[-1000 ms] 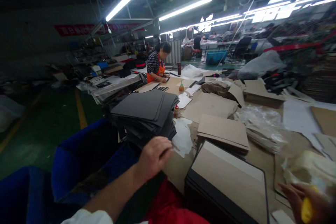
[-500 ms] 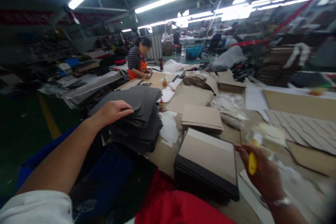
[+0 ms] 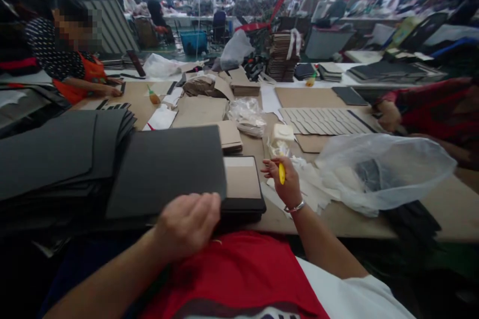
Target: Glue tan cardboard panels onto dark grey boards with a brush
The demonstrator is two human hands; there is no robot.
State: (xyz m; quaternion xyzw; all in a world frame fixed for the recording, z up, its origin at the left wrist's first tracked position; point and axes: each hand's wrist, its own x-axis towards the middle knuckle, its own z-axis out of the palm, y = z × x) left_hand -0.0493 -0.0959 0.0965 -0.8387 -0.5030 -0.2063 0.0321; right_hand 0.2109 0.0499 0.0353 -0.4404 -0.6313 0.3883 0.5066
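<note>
My left hand [image 3: 189, 224] is closed on the near right corner of a dark grey sheet [image 3: 172, 164], which is lifted and slants across the front of the table. The sheet partly covers a pile of black-edged panels [image 3: 243, 184] with beige and white faces. To the left lies a thick stack of similar dark grey sheets [image 3: 45, 149]. My right hand [image 3: 290, 184], just right of the panels, grips a tool with a yellow handle [image 3: 282, 173]; its working end cannot be made out. Right beyond that hand stands a whitish block-like tub [image 3: 283, 133] in clear plastic.
A clear plastic bag [image 3: 392, 169] lies at the right. Beige boards [image 3: 229, 134], a squeeze bottle [image 3: 153, 95] and overlapping strips [image 3: 318, 120] are farther back. One co-worker [image 3: 82, 79] in an orange apron works at the left; another person's red sleeve [image 3: 430, 109] is at the right.
My left hand has taken a dark grey sheet off the stack and brought it right, over the panels. The view has turned to the right. My right hand still holds the yellow-handled tool.
</note>
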